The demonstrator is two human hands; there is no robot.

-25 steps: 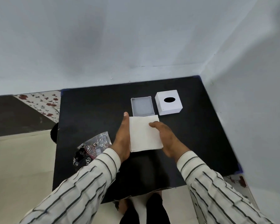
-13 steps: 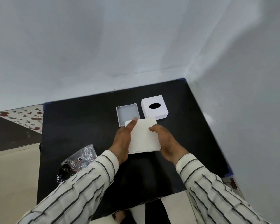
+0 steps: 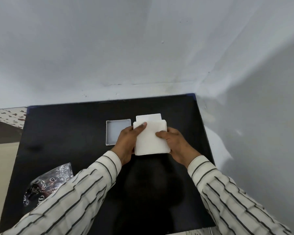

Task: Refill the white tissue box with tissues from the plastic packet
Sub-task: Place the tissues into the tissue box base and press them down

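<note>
A white stack of tissues [image 3: 151,138] is held between both hands above the black table [image 3: 75,133]. My left hand [image 3: 127,141] grips its left side with the thumb on top. My right hand [image 3: 175,143] grips its right side. Behind the stack, only the far edge of the white tissue box top [image 3: 148,117] shows; its oval hole is hidden. The open white box tray [image 3: 116,133] lies just left of the stack, nothing inside it. The crumpled plastic packet [image 3: 46,184] lies at the table's near left, partly under my left sleeve.
The table sits in a corner, with a pale wall behind and another close on the right. A floral cloth [image 3: 8,116] shows past the table's far left edge. Floor lies to the left.
Both hands have carried the tissue stack away from me and to the right; it now covers most of the box top, whose hole was visible before.
</note>
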